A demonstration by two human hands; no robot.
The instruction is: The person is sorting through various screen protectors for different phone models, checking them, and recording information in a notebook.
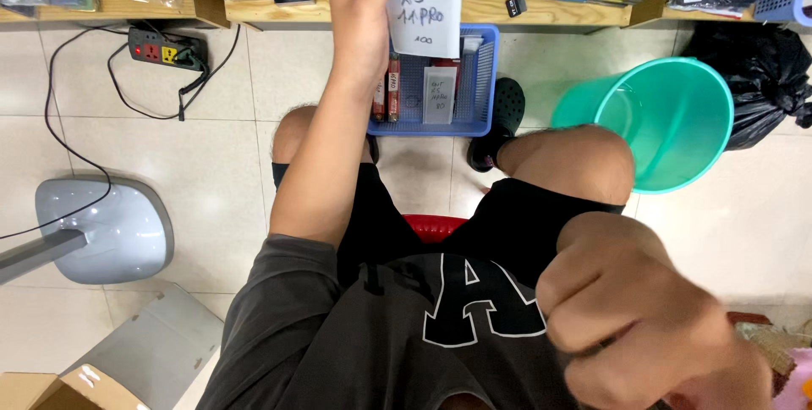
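- The left hand is reaching out and up, pinching a white packet with handwriting on it, thumb on the near face and the other fingers hidden behind, so I can't tell how much of a hold they're getting.
- Right below that hand a blue plastic basket is sitting on the tiled floor, with more packets and red-edged boxes standing on end in it. If the pinch is slipping, I'd guess the packet is dropping into or beside the basket and knocking those upright ones over.
- The right hand is curled into a fist close to the camera, pretty blurry. Can't tell if it's holding anything.
- Off to the right of the left hand, by the knee, a green plastic bucket is standing open. A stray swing of that knee is probably tipping it.
- Left of the hand, a power strip and its black cable are trailing across the floor, which looks like a snag risk for feet.
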